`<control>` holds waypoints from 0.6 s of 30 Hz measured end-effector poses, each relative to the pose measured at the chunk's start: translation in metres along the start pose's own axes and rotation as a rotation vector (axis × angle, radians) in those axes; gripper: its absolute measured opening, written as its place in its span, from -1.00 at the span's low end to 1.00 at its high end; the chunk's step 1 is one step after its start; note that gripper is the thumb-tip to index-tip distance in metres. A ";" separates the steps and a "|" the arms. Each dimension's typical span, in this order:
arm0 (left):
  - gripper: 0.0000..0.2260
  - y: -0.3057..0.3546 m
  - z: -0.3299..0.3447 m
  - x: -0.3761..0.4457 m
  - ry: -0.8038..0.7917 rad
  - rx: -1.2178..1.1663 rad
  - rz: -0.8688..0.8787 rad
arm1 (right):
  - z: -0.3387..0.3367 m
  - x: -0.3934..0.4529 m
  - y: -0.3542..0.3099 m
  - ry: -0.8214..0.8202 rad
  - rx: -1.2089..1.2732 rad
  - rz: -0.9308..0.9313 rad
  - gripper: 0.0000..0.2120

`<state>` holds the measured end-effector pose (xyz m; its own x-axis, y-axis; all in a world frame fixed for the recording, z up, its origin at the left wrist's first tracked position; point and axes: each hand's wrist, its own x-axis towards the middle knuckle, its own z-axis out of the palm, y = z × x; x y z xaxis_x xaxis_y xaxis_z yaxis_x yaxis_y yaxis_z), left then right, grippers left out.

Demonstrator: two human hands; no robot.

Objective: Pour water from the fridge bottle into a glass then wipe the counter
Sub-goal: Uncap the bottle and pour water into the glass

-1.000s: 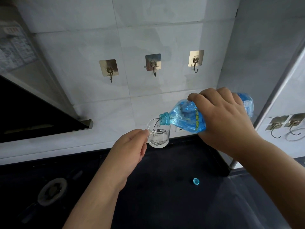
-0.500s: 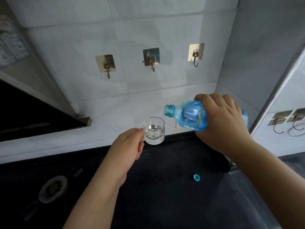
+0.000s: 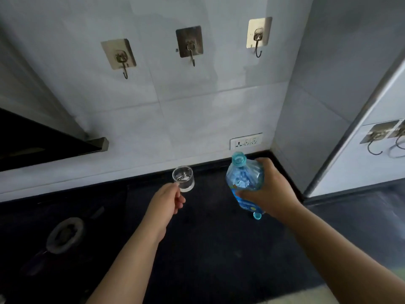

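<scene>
Nearest us, both forearms reach over the dark desk (image 3: 208, 249). Our right hand (image 3: 271, 194) is wrapped round the blue bottle (image 3: 244, 183), upright now, neck open; its cap (image 3: 256, 215) lies loose just beside the base. Our left hand (image 3: 167, 201) pinches the glass (image 3: 183, 179), which holds some water. Beyond, wall hooks (image 3: 190, 47). Pouring looks done; capping and wiping remain. No cloth in view.

Dark counter (image 3: 208, 249) bears a blue cap (image 3: 256, 215) (beside stove burner (image 3: 65, 234))
</scene>
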<state>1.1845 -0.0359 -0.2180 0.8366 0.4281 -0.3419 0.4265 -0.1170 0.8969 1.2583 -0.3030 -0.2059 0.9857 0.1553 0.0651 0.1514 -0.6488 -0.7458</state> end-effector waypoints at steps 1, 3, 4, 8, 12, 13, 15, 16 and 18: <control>-0.74 -0.013 0.004 0.006 -0.003 0.001 -0.023 | 0.010 -0.003 0.010 -0.026 0.010 0.020 -0.20; -0.73 -0.038 0.012 0.015 -0.010 0.011 -0.062 | 0.032 -0.006 0.030 -0.069 0.041 0.078 -0.18; -0.73 -0.049 0.016 0.019 -0.015 0.021 -0.081 | 0.043 -0.008 0.040 -0.089 0.065 0.119 -0.18; -0.72 -0.093 0.034 0.028 -0.037 0.034 -0.167 | 0.079 -0.016 0.073 -0.176 0.132 0.228 -0.17; -0.72 -0.125 0.048 0.032 -0.063 0.041 -0.229 | 0.102 -0.026 0.094 -0.200 0.065 0.244 -0.16; -0.72 -0.132 0.051 0.033 -0.073 0.045 -0.247 | 0.105 -0.029 0.099 -0.193 0.028 0.250 -0.14; -0.72 -0.145 0.057 0.034 -0.092 0.061 -0.282 | 0.111 -0.034 0.108 -0.189 0.017 0.269 -0.12; -0.72 -0.151 0.060 0.034 -0.105 0.074 -0.297 | 0.113 -0.036 0.111 -0.190 0.031 0.283 -0.12; -0.72 -0.162 0.066 0.036 -0.130 0.095 -0.323 | 0.115 -0.041 0.117 -0.187 0.065 0.309 -0.12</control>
<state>1.1683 -0.0605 -0.3937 0.6876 0.3398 -0.6417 0.7008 -0.0793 0.7089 1.2273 -0.2998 -0.3721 0.9528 0.0969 -0.2876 -0.1620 -0.6388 -0.7521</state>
